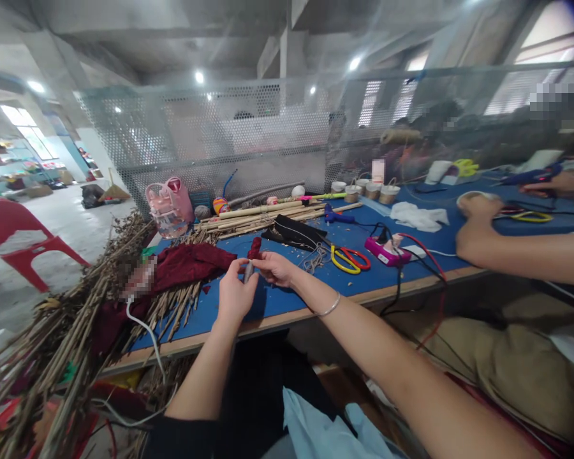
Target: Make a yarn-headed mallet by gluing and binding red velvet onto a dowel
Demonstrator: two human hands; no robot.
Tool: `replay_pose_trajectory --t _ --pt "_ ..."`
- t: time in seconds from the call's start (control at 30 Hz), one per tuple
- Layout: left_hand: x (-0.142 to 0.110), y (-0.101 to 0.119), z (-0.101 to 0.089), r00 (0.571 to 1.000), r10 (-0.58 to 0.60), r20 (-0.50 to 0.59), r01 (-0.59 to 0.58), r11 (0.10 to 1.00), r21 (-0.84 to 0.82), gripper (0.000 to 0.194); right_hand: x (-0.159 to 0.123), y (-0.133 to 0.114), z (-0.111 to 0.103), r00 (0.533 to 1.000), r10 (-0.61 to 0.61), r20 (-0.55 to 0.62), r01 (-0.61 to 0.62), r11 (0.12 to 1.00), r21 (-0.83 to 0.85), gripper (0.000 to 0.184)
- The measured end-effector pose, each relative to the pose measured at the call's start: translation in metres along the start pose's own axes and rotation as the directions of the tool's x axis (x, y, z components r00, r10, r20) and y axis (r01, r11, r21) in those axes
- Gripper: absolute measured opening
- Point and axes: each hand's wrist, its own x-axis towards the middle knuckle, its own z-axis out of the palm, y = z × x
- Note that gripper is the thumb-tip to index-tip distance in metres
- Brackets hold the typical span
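My left hand (235, 290) and my right hand (276, 268) meet over the front of the blue table. Between their fingertips is a small bunched dark red cloth piece (255, 248), standing upright. A short grey stub (248, 273) shows below it, between the thumb and fingers of my left hand. My right hand pinches the cloth from the side with its fingers closed. A larger dark red cloth (191, 266) lies crumpled left of my hands. Behind them is a black cloth (294, 232), with a tangle of grey cord (317, 257) to the right.
Scissors with yellow and red handles (350, 260), a blue glue gun (338, 215) and a purple power strip (387, 252) lie to the right. Dry stalks (67, 344) jut over the left edge. A pink jug (169, 207) stands behind. At right, a co-worker's arm (516, 252) rests on the table.
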Motion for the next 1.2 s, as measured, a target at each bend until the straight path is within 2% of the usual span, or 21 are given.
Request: replay_pose_trajectory --t 0.1,0.23,0.5,0.7,0.83,1.0,1.1,1.2 --pt "0.000 0.003 0.000 0.996 0.083 -0.020 -0.080 0.990 0.112 0.028 0.000 0.002 0.001 1.000 -0.013 -0.004 0.013 1.000 0.012 0.035" --pt "0.001 0.004 0.000 0.995 0.104 -0.006 -0.102 0.980 0.169 0.025 -0.004 0.002 0.003 1.000 -0.026 0.006 0.026 0.998 0.053 0.035" --pt "0.007 -0.002 -0.004 0.994 -0.036 0.101 0.035 0.999 0.009 0.032 -0.004 0.003 0.005 0.999 -0.046 -0.008 0.047 0.998 0.046 0.030" --pt "0.011 -0.008 -0.005 0.983 -0.060 0.175 0.073 0.995 -0.071 0.041 -0.002 0.005 0.007 0.996 -0.078 -0.046 0.077 0.997 -0.015 0.031" --pt "0.009 -0.007 -0.007 0.989 -0.001 0.145 0.007 0.999 -0.038 0.038 -0.001 0.006 0.008 0.992 -0.108 -0.060 0.105 0.993 -0.049 0.035" --pt "0.007 -0.004 -0.009 0.995 0.097 0.019 -0.098 0.995 0.031 0.034 -0.002 0.005 0.007 0.992 -0.109 -0.066 0.105 0.993 -0.056 0.038" --pt "0.009 -0.004 -0.008 0.998 0.067 0.015 -0.067 0.997 0.023 0.035 -0.003 0.004 0.007 0.993 -0.102 -0.054 0.100 0.994 -0.046 0.038" --pt "0.013 -0.005 -0.007 0.997 -0.001 0.074 0.003 1.000 -0.022 0.041 -0.003 0.003 0.006 0.994 -0.099 -0.044 0.097 0.995 -0.031 0.038"
